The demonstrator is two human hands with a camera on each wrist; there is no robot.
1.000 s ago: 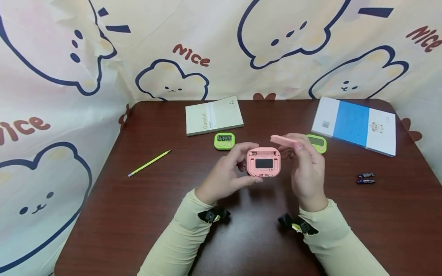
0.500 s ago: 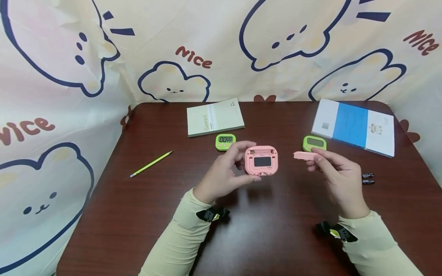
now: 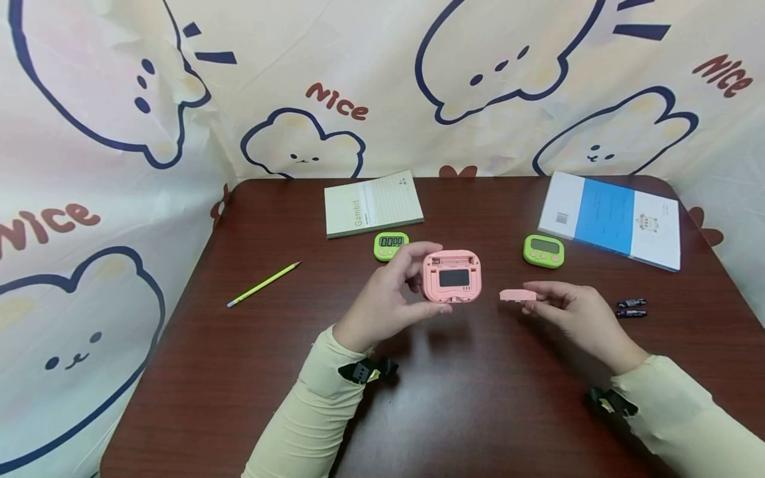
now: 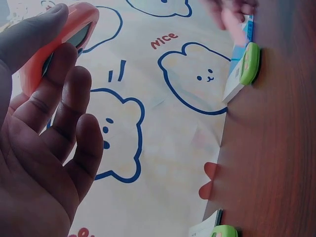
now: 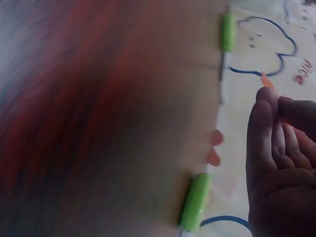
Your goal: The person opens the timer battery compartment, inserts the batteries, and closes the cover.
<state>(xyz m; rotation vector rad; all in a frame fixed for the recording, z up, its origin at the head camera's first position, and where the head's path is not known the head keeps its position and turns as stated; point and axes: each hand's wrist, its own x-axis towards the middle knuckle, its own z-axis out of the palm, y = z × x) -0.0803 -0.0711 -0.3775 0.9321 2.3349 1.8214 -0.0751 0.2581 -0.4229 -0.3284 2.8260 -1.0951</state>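
My left hand (image 3: 391,299) holds a pink digital timer (image 3: 451,277) above the table, thumb along its lower edge and fingers at its upper left. The timer's back faces the head camera, with its battery slot uncovered along the top. To the right, my right hand (image 3: 582,318) pinches a pink battery cover (image 3: 516,295) between thumb and fingertips, apart from the timer. In the left wrist view the timer (image 4: 59,47) shows edge-on between thumb and fingers. Two dark batteries (image 3: 631,308) lie on the table beyond my right hand.
On the brown table (image 3: 251,378) are two green timers, one near the left hand (image 3: 388,246) and another (image 3: 543,251) before a blue-and-white book (image 3: 609,220). A pale notebook (image 3: 374,204) lies at the back. A yellow pencil (image 3: 263,284) is at the left.
My right hand has moved away from the pink timer to the right and then lower, carrying the battery cover. The left hand and timer have hardly moved.
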